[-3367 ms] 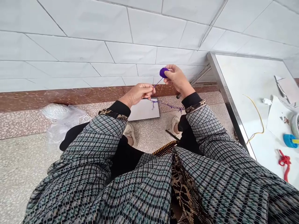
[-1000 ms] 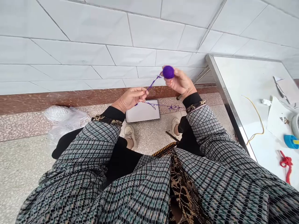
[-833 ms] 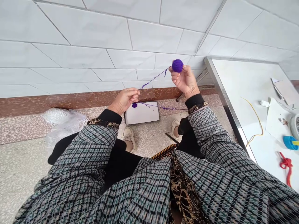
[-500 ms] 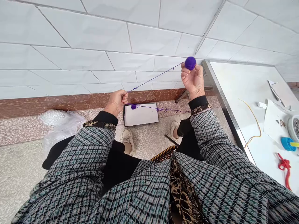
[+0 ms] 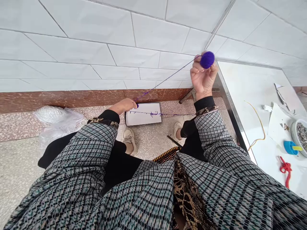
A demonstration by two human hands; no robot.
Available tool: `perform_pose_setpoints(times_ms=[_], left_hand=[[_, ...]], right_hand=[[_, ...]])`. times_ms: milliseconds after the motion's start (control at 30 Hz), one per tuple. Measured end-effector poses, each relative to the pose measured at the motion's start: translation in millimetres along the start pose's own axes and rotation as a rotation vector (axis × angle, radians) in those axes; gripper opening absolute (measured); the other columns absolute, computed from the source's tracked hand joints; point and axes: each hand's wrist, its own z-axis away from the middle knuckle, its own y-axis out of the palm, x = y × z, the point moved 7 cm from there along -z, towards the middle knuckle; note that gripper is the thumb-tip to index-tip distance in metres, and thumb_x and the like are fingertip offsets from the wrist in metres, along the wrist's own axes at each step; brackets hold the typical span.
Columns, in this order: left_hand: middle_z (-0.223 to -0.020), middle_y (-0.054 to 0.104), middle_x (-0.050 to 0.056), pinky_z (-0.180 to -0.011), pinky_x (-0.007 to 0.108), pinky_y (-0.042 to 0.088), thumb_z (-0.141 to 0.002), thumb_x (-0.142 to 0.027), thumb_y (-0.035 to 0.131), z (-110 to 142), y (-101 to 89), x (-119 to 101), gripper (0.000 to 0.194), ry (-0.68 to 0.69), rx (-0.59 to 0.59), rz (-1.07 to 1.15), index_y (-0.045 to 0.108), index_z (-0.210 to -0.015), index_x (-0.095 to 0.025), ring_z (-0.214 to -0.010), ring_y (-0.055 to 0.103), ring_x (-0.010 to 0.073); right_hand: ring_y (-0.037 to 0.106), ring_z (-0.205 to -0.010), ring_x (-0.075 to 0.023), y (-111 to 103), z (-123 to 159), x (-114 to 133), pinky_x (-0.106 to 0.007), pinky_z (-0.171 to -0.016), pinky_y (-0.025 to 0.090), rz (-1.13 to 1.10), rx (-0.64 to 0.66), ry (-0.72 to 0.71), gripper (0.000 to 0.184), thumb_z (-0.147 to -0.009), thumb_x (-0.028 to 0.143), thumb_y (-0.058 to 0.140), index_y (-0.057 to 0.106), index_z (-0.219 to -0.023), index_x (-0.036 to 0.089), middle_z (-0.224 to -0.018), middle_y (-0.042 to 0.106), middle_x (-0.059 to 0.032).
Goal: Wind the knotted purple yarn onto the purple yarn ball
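The person's right hand [image 5: 203, 78] is raised, its fingers [image 5: 195, 68] curled together and clamped on a small round ball of deep purple yarn [image 5: 207, 60]. A thin purple yarn strand [image 5: 165, 79] runs diagonally down and left from the ball towards the person's left hand [image 5: 124, 106], which reaches low over the top left corner of a white rectangular board with a dark frame [image 5: 126, 118]. Those fingers sit close together, but whether they pinch the strand I cannot tell. Another length of purple yarn [image 5: 153, 113] stretches across the board, kinked near the middle. To the right, a white surface with a stainless steel edge [image 5: 237, 123] carries a round pale bowl [image 5: 292, 135] filled with small grey bits. A blue plastic cap [image 5: 289, 147] sits just beside the bowl, near a knotted red cord [image 5: 285, 169], a loose yellow wire [image 5: 260, 124] and a sheet of white paper [image 5: 275, 124]. A clear plastic bag [image 5: 62, 126] lies on the floor at left.
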Motion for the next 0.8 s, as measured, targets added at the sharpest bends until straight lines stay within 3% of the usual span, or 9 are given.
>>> perform_pose_setpoints(times_ms=[67,133,233,300,400,500,567,700,800], left_hand=[[-0.059,0.057,0.008,-0.061,0.031,0.041,-0.068,-0.017,0.072,-0.8,0.0,-2.7,0.021,0.112,-0.034,-0.136,0.057,-0.054,-0.021,-0.063,0.059,0.0247],[-0.064,0.058,0.011,-0.075,0.035,0.047,-0.073,-0.018,0.069,0.7,0.0,3.0,0.022,0.153,-0.080,-0.203,0.053,-0.060,-0.022,-0.082,0.067,0.0337],[-0.067,0.058,0.015,-0.090,0.044,0.049,-0.080,-0.020,0.065,4.3,5.4,23.1,0.018,0.120,-0.118,-0.390,0.050,-0.071,-0.023,-0.101,0.069,0.0442],[-0.071,0.062,0.018,-0.092,0.048,0.049,-0.080,-0.021,0.064,5.8,15.4,36.9,0.013,0.078,-0.068,-0.481,0.052,-0.076,-0.021,-0.103,0.070,0.0466],[-0.086,0.074,0.020,-0.086,0.041,0.053,-0.071,-0.027,0.072,6.8,38.2,45.6,0.020,0.058,0.151,-0.427,0.063,-0.087,-0.019,-0.097,0.073,0.0401],[-0.119,0.078,0.021,-0.083,0.030,0.053,-0.056,-0.032,0.081,9.1,55.2,38.4,0.058,0.071,0.441,-0.309,0.072,-0.112,-0.019,-0.110,0.073,0.0347],[-0.131,0.076,0.022,-0.083,0.027,0.053,-0.052,-0.032,0.082,7.7,52.6,27.5,0.072,0.108,0.530,-0.233,0.074,-0.123,-0.020,-0.119,0.070,0.0341],[-0.120,0.080,0.020,-0.075,0.027,0.053,-0.053,-0.026,0.080,-2.3,35.1,15.7,0.064,0.095,0.532,-0.192,0.080,-0.116,-0.022,-0.102,0.075,0.0326],[-0.104,0.081,0.020,-0.079,0.030,0.055,-0.056,-0.019,0.079,-9.2,22.8,0.3,0.043,0.088,0.325,-0.151,0.082,-0.099,-0.018,-0.097,0.076,0.0335]], right_hand=[[0.044,-0.098,-0.0227,-16.0,-3.2,13.5,-0.032,-0.096,0.039,-0.143,-0.116,-0.114,0.037,-0.069,0.055,0.079,0.068,-0.091,0.028,-0.097,0.067,-0.0065],[0.041,-0.102,-0.0235,-32.6,-4.8,24.1,-0.031,-0.101,0.036,-0.141,-0.249,-0.123,0.031,-0.071,0.055,0.074,0.068,-0.086,0.029,-0.094,0.068,-0.0077],[0.041,-0.110,-0.0259,-47.5,-3.9,36.0,-0.032,-0.106,0.035,-0.020,-0.370,-0.097,0.028,-0.073,0.062,0.064,0.062,-0.077,0.034,-0.086,0.066,-0.0094],[0.043,-0.106,-0.0247,-47.5,-2.0,35.8,-0.032,-0.105,0.037,0.010,-0.384,-0.097,0.030,-0.070,0.062,0.068,0.056,-0.076,0.035,-0.085,0.064,-0.0078],[0.045,-0.093,-0.0187,-28.8,0.1,9.7,-0.033,-0.101,0.043,0.096,-0.286,0.062,0.044,-0.068,0.059,0.077,0.053,-0.088,0.028,-0.092,0.062,-0.0044],[0.052,-0.095,-0.0179,6.6,5.8,-27.1,-0.036,-0.094,0.050,0.281,-0.067,0.288,0.057,-0.075,0.073,0.073,0.049,-0.093,0.024,-0.093,0.059,-0.0046],[0.055,-0.101,-0.0194,31.3,11.4,-44.1,-0.036,-0.091,0.051,0.291,0.074,0.381,0.062,-0.074,0.076,0.076,0.050,-0.090,0.023,-0.088,0.058,-0.0050],[0.057,-0.098,-0.0198,62.6,25.3,-62.7,-0.033,-0.084,0.053,0.263,0.237,0.569,0.057,-0.072,0.069,0.084,0.058,-0.089,0.021,-0.078,0.058,-0.0050],[0.061,-0.090,-0.0195,67.5,34.2,-69.8,-0.030,-0.076,0.056,0.315,0.239,0.662,0.052,-0.079,0.067,0.081,0.060,-0.088,0.021,-0.074,0.056,-0.0037]])
